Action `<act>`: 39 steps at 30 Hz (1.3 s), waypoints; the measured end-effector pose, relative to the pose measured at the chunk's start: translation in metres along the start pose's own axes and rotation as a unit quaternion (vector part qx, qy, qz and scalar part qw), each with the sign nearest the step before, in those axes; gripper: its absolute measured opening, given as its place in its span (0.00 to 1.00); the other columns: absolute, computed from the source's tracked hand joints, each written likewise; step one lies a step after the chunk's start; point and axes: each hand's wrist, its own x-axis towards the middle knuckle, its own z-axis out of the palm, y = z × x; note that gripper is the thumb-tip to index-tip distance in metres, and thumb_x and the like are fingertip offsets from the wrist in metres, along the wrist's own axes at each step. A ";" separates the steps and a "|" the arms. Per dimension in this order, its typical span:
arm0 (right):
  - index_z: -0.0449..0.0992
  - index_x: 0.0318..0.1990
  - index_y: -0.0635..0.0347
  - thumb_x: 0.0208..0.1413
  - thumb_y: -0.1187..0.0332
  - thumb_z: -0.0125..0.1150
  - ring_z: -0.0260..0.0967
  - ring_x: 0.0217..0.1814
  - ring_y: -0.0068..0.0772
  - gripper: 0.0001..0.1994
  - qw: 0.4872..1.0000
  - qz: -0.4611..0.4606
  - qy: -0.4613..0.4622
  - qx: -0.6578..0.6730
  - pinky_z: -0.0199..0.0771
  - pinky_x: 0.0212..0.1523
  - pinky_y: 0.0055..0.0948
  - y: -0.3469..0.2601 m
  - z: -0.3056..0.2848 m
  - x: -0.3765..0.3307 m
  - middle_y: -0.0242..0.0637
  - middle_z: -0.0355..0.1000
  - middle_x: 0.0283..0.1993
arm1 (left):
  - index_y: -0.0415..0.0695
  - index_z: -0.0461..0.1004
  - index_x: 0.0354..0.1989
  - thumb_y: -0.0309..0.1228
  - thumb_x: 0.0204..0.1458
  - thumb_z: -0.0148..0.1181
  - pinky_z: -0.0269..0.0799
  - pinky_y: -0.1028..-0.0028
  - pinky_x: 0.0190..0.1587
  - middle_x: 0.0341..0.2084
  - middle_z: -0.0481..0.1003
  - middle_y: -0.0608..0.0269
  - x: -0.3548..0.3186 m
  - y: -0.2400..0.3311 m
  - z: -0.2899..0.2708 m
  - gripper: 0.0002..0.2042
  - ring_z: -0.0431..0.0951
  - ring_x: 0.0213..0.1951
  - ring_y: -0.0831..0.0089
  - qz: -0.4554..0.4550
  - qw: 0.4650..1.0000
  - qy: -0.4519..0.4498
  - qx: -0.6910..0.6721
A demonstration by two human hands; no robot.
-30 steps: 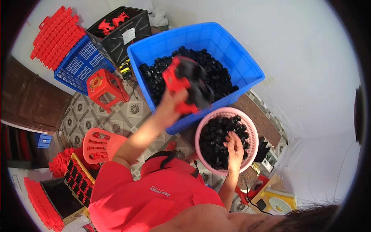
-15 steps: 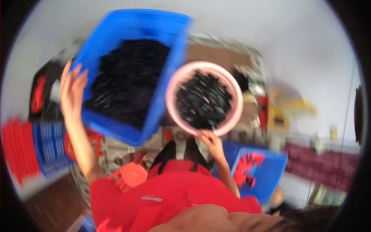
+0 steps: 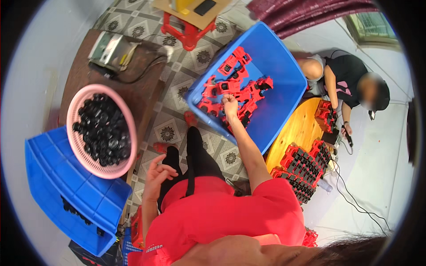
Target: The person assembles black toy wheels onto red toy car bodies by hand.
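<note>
1. Red plastic parts (image 3: 230, 88) are being gripped by the right hand (image 3: 230, 105) inside the blue bin (image 3: 284, 75), near its front wall.
2. The left hand (image 3: 156, 170) is being held loosely open, empty, beside the pink basket (image 3: 75, 133).

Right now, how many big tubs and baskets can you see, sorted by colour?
Blue tubs: 2
Pink basket: 1
Total: 3
</note>
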 end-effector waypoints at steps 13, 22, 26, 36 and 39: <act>0.62 0.64 0.46 0.59 0.69 0.47 0.58 0.63 0.53 0.24 0.718 -0.203 -0.135 -0.652 0.59 0.62 0.53 0.100 -0.043 0.190 0.40 0.61 0.61 | 0.44 0.58 0.64 0.31 0.57 0.58 0.70 0.73 0.48 0.43 0.76 0.60 0.121 -0.101 0.078 0.26 0.75 0.47 0.72 -0.222 0.969 0.038 0.100; 0.72 0.56 0.63 0.43 0.57 0.72 0.71 0.55 0.37 0.32 0.974 0.171 -0.147 -0.036 0.69 0.55 0.34 0.004 -0.094 0.089 0.42 0.74 0.54 | 0.45 0.59 0.63 0.28 0.55 0.61 0.71 0.73 0.48 0.44 0.75 0.57 0.138 -0.075 0.109 0.27 0.75 0.45 0.73 -0.108 0.979 0.052 0.165; 0.75 0.53 0.65 0.47 0.69 0.70 0.70 0.49 0.21 0.24 0.849 0.118 -0.514 -0.007 0.70 0.52 0.26 -0.144 -0.107 0.000 0.32 0.75 0.50 | 0.45 0.62 0.63 0.34 0.40 0.72 0.64 0.58 0.58 0.53 0.69 0.52 0.135 0.024 0.164 0.38 0.68 0.56 0.55 0.230 0.761 -0.017 0.606; 0.73 0.54 0.64 0.52 0.66 0.67 0.71 0.47 0.28 0.22 0.551 -0.149 -0.800 -0.183 0.73 0.48 0.30 -0.253 0.053 -0.159 0.38 0.75 0.46 | 0.50 0.41 0.72 0.47 0.24 0.79 0.67 0.60 0.58 0.64 0.57 0.41 0.026 0.049 0.071 0.64 0.66 0.62 0.52 0.005 0.840 -0.076 0.537; 0.77 0.48 0.64 0.61 0.65 0.58 0.70 0.35 0.17 0.13 0.615 -0.037 -0.772 -0.159 0.72 0.37 0.20 -0.258 0.128 -0.207 0.29 0.75 0.36 | 0.48 0.39 0.73 0.38 0.29 0.79 0.61 0.66 0.63 0.60 0.64 0.47 -0.033 -0.003 -0.011 0.62 0.66 0.62 0.64 0.123 0.930 0.132 0.320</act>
